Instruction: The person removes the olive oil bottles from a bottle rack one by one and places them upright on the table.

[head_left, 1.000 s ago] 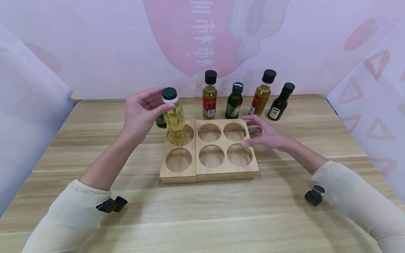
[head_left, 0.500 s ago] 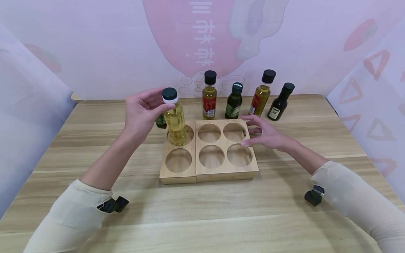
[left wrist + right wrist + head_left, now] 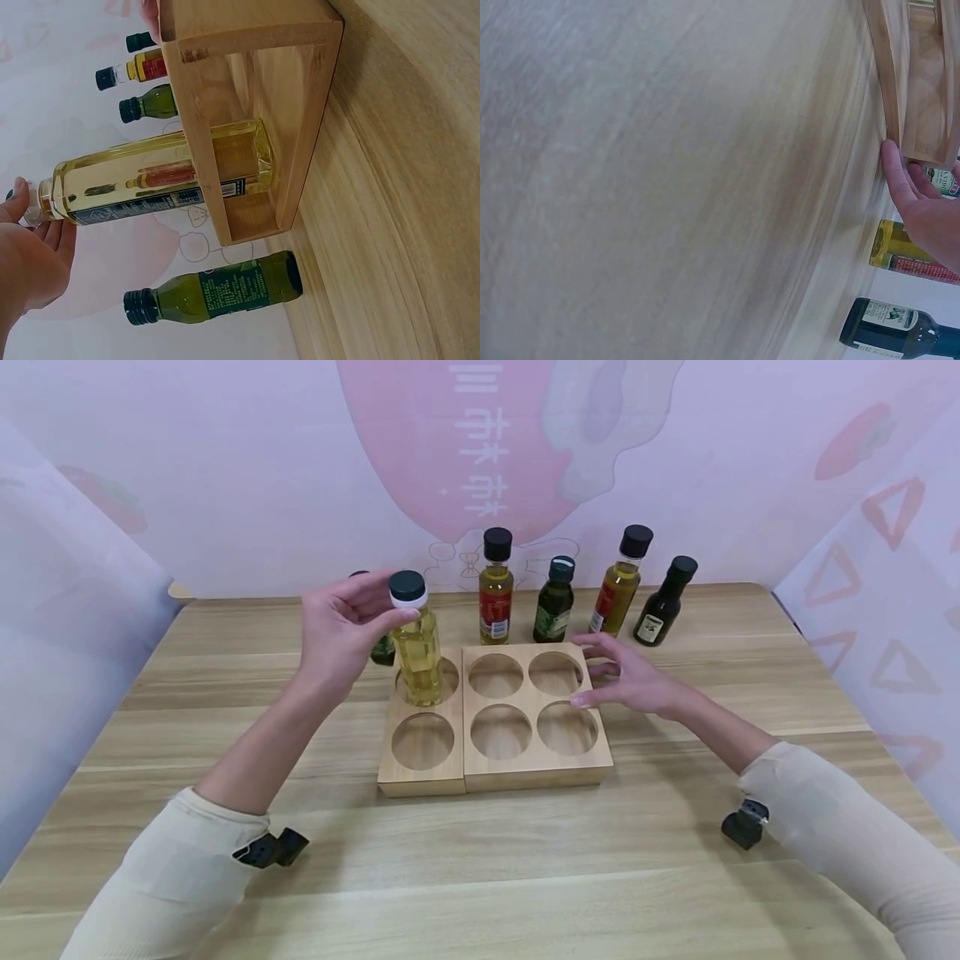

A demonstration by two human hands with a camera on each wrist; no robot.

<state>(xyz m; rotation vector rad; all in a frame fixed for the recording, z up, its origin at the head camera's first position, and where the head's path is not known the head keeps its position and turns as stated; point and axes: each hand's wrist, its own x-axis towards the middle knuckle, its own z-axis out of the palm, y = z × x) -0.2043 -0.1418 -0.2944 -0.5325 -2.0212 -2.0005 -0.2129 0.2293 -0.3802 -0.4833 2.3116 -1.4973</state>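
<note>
My left hand [image 3: 336,631] pinches a tall clear bottle of yellow oil [image 3: 417,652] around its neck, just below the dark green cap. The bottle's lower end sits in the back-left hole of a wooden bottle rack [image 3: 536,768], as the left wrist view shows through the open side. On the rack's right edge, my right hand [image 3: 633,677] holds its back corner, thumb along the side and fingers toward the back. Behind the left hand, largely hidden in the head view, stands a dark green bottle [image 3: 225,291].
Along the back of the table [image 3: 480,860] stand a red-labelled oil bottle [image 3: 496,597], a small green bottle [image 3: 555,606], another red-labelled bottle [image 3: 618,593] and a dark bottle [image 3: 660,610]. A printed backdrop [image 3: 262,485] rises behind them.
The left hand and the yellow oil bottle's top have shifted slightly right; a dark cap now shows behind that hand. The right hand and rack stay nearly in place.
</note>
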